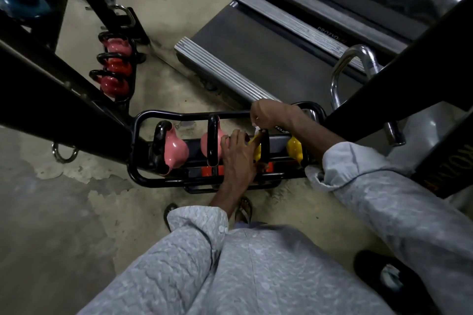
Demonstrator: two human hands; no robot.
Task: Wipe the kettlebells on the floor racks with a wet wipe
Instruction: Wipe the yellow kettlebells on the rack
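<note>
Currently the floor rack (179, 114) lies crosswise at the feet. Third along sits the yellow kettlebell (257, 151), handle running front-to-back. Left hand (238, 156) rests on it, fingers (229, 139) flat and spread. Right hand (271, 114), nearer the handle's far end, pinches the wet wipe (255, 131) against it.

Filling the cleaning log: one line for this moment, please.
stage: wiping | left hand: rests on yellow kettlebell | right hand: pinches wipe at its handle
</note>
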